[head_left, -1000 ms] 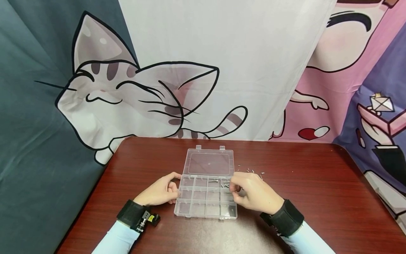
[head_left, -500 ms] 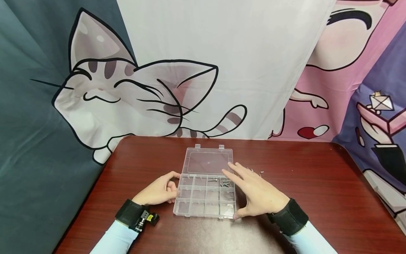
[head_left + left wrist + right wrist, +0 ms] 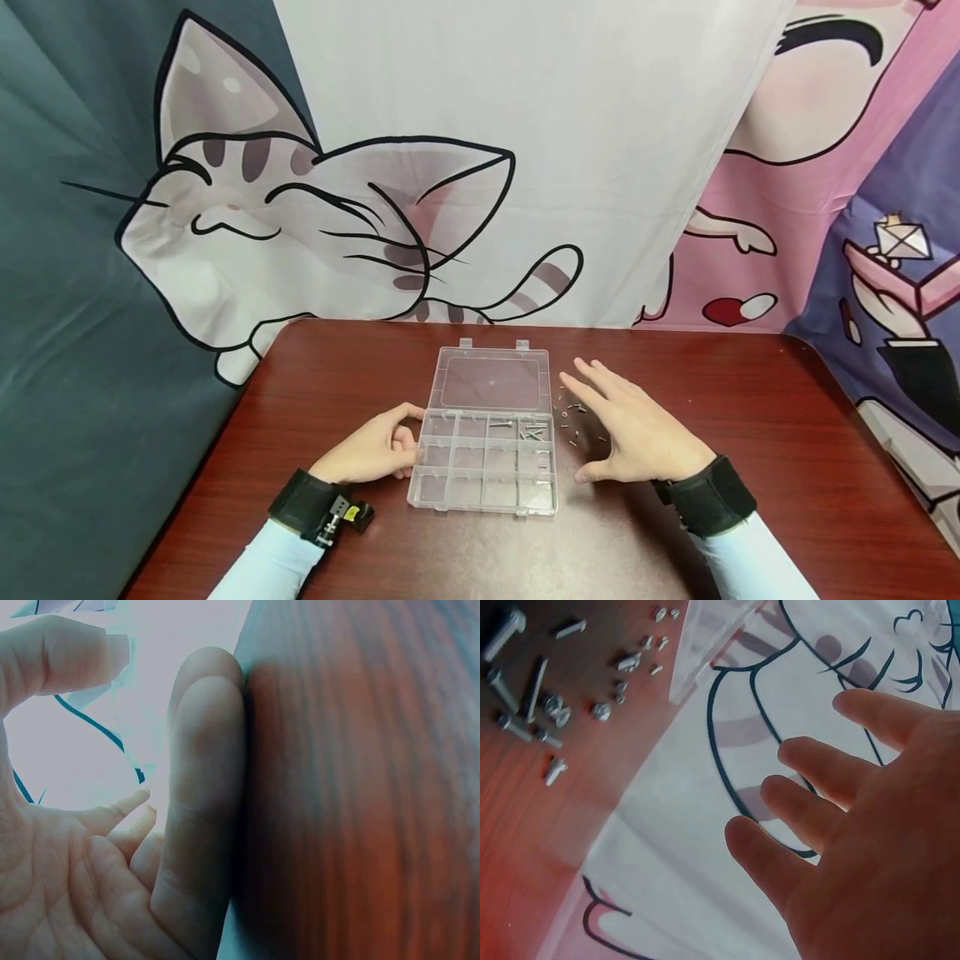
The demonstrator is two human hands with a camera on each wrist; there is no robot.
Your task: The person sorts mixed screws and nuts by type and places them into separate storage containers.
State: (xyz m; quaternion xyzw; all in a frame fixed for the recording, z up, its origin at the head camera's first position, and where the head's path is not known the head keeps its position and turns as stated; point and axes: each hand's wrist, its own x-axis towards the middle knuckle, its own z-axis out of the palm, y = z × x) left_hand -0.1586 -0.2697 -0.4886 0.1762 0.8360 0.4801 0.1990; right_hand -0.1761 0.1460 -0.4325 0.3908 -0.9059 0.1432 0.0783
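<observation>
A clear plastic compartment box [image 3: 483,479] lies on the table with its lid [image 3: 491,379] folded back. Several metal screws [image 3: 534,432] sit in its back right compartments. My left hand [image 3: 369,446] rests beside the box, its fingertips touching the left edge; in the left wrist view one finger lies along the tabletop. My right hand [image 3: 641,421] hovers to the right of the box with fingers spread and nothing in them. Close to it, small screws and nuts [image 3: 555,709] lie scattered on the table.
The dark red wooden table [image 3: 360,367] has a straight back edge. A curtain [image 3: 600,125] printed with a cat and cartoon figures hangs behind it.
My right hand has left the box's right compartments, unbent its fingers and moved right, uncovering the loose screws and nuts. My left hand has stayed at the box's left edge.
</observation>
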